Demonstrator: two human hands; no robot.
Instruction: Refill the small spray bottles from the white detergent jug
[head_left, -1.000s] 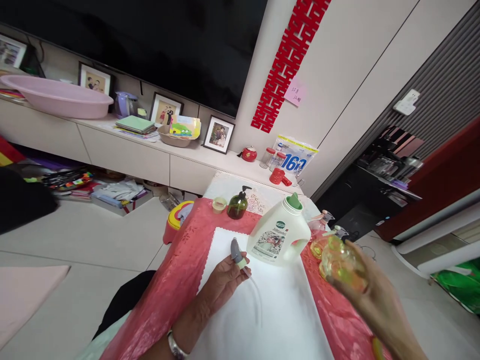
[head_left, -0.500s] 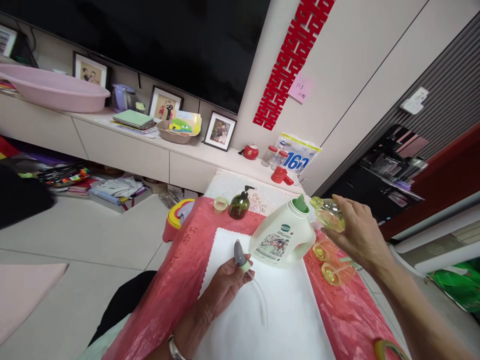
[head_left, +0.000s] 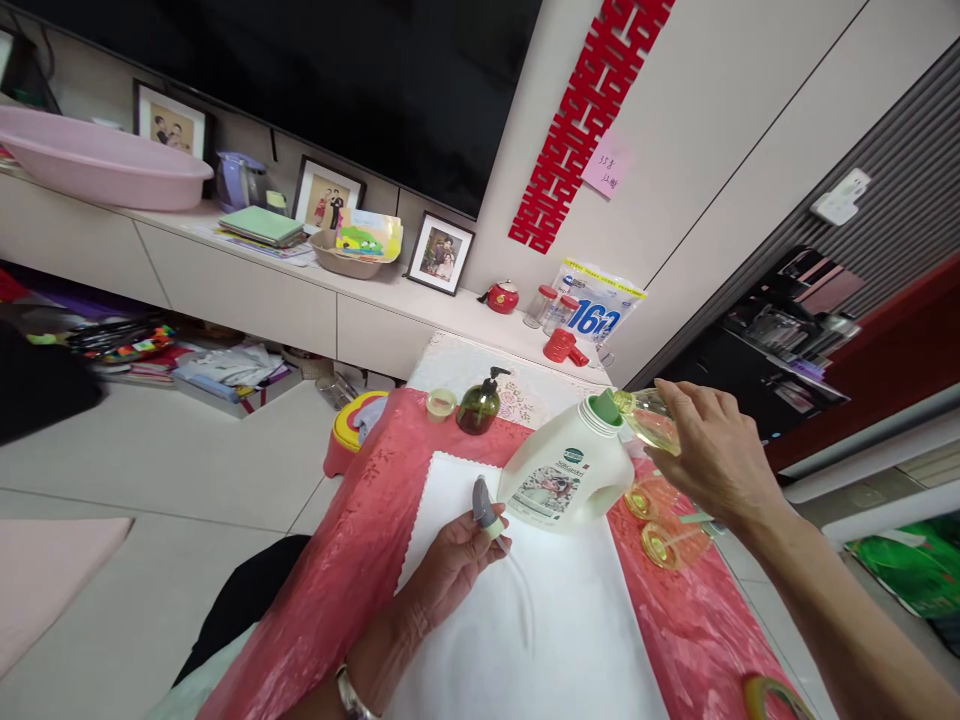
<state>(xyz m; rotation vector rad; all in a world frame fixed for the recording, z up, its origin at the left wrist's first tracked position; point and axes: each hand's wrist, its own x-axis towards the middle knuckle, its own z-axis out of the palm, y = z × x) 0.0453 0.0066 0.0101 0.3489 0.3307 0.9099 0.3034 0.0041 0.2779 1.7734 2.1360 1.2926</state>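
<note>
My left hand (head_left: 454,565) rests on the white cloth (head_left: 540,640) and is closed on a grey pump head (head_left: 482,505) with a clear tube trailing from it. My right hand (head_left: 712,455) grips a small clear bottle of yellow liquid (head_left: 649,415), tilted with its mouth at the green spout of the white detergent jug (head_left: 562,470). The jug stands on the cloth between my hands.
A dark green pump bottle (head_left: 478,405) and a small cup (head_left: 440,403) stand at the table's far end. Clear yellowish bottles (head_left: 660,520) lie on the red tablecloth (head_left: 352,560) right of the jug. A tape roll (head_left: 772,695) sits at the near right. A yellow stool (head_left: 349,435) stands left of the table.
My right hand raised the small bottle from low on the right up to the jug's spout and tilted it there. My left hand barely moved.
</note>
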